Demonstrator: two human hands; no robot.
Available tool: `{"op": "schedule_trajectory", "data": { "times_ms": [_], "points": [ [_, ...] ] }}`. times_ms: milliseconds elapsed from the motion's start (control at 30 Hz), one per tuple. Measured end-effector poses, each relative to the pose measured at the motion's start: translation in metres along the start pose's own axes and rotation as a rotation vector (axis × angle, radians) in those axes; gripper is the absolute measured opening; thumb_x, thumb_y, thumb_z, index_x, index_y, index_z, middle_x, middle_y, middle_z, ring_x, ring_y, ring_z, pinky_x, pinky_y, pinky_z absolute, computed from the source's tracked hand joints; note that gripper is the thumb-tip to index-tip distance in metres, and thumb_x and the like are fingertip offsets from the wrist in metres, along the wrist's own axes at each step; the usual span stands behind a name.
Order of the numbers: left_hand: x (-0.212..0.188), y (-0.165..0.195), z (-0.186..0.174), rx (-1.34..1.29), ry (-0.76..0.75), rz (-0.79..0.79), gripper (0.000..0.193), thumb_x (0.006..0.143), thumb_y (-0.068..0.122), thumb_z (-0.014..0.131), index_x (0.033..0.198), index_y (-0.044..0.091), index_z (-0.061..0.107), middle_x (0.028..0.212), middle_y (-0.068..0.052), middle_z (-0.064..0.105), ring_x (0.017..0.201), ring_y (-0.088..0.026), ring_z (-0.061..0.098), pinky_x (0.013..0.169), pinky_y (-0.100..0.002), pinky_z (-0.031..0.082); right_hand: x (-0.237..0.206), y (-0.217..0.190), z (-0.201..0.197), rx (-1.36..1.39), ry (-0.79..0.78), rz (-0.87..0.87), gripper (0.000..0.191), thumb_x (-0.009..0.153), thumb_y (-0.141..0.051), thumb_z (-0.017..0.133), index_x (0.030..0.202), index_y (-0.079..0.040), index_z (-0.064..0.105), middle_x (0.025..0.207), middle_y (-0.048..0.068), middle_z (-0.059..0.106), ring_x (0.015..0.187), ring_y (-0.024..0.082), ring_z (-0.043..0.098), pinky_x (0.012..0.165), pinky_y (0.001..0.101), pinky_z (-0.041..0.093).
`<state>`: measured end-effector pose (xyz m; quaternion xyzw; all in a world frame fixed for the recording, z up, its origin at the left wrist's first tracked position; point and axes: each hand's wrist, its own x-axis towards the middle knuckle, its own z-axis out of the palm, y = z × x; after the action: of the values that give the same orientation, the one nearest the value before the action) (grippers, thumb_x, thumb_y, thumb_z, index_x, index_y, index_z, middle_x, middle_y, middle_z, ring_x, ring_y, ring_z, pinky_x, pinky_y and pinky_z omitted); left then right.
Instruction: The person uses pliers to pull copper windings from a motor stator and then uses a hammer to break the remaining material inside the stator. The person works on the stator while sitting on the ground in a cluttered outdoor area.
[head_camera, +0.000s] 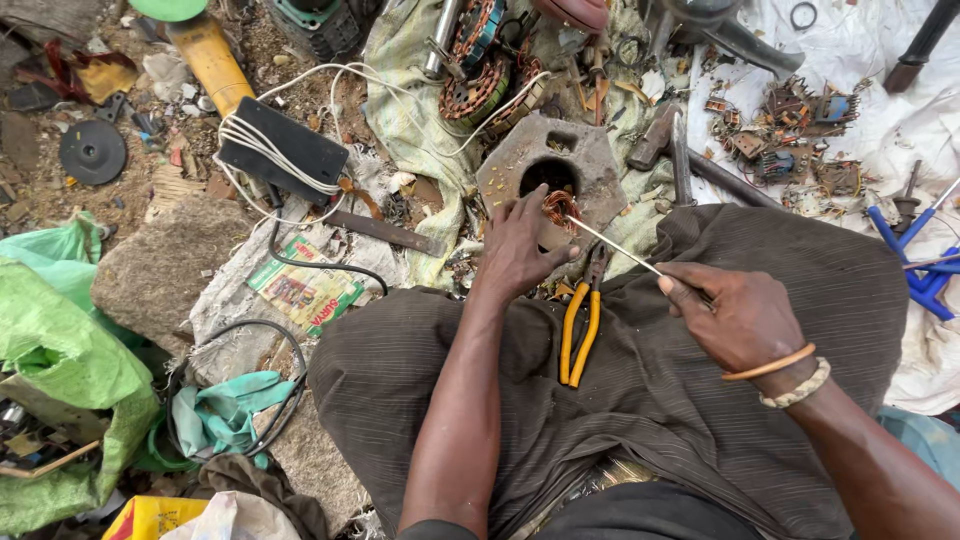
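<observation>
Coppery wire coil (560, 208), left hand (520, 245) gripping, right hand (740, 315) probing

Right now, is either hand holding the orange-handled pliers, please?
No, the orange-handled pliers lie on the lap between the left hand and right hand.

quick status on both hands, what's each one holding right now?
Left hand: closed on a small copper wire coil.
Right hand: closed on a thin metal rod, its tip at the coil.

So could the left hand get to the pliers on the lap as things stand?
Probably yes: the pliers lie uncovered on the lap just below the left hand, but that hand is holding a copper coil.
</observation>
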<state>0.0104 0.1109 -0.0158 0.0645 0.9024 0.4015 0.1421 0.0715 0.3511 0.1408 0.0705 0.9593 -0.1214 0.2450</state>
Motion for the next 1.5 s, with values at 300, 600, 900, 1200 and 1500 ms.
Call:
{"op": "schedule_trajectory", "data": {
  "times_ms": [300,600,900,1200,1500],
  "points": [
    [-0.003,0.002,0.000,-0.075,0.036,0.016,0.102,0.071,0.048,0.089,0.153,0.011,0.040,0.150,-0.017,0.053,0.140,-0.043,0.041,0.120,-0.053,0.031,0.026,-0.013,-0.024,-0.062,-0.145,-0.074,0.041,0.092,-0.054,0.060,0.119,-0.029,0.078,0.086,0.007,0.079,0.069,0.023,0.078,0.070,0.0389,0.059],
    [-0.006,0.002,0.012,-0.111,0.053,-0.040,0.110,0.072,0.053,0.087,0.157,0.009,0.033,0.151,-0.019,0.050,0.142,-0.040,0.041,0.119,-0.055,0.031,0.028,-0.037,-0.024,-0.275,-0.060,-0.261,0.031,0.099,-0.037,0.055,0.116,-0.023,0.077,0.093,0.008,0.079,0.070,0.027,0.076,0.071,0.0423,0.061],
    [-0.011,0.001,0.005,-0.131,0.022,-0.043,0.106,0.075,0.037,0.086,0.158,0.006,0.028,0.154,-0.020,0.048,0.143,-0.038,0.041,0.121,-0.053,0.030,0.001,-0.018,0.022,-0.276,0.136,-0.293,0.039,0.092,-0.024,0.061,0.130,-0.027,0.070,0.084,0.008,0.074,0.055,0.024,0.068,0.050,0.0390,0.056],
    [-0.025,0.009,0.012,-0.135,0.094,-0.099,0.095,0.079,0.031,0.084,0.156,0.002,0.037,0.144,-0.020,0.060,0.137,-0.037,0.052,0.122,-0.051,0.036,-0.003,-0.072,0.101,0.515,0.280,-0.152,0.039,0.103,-0.029,0.061,0.141,-0.020,0.065,0.098,0.017,0.073,0.075,0.022,0.070,0.062,0.0367,0.058],
    [-0.001,0.006,0.001,-0.294,-0.008,-0.132,0.131,0.068,0.039,0.093,0.163,0.004,0.010,0.133,-0.021,0.063,0.133,-0.041,0.051,0.122,-0.060,0.015,-0.004,-0.013,0.028,0.128,0.171,-0.235,0.030,0.092,-0.031,0.068,0.118,-0.019,0.077,0.092,0.005,0.079,0.067,0.025,0.072,0.064,0.0400,0.057]
  ]
}}
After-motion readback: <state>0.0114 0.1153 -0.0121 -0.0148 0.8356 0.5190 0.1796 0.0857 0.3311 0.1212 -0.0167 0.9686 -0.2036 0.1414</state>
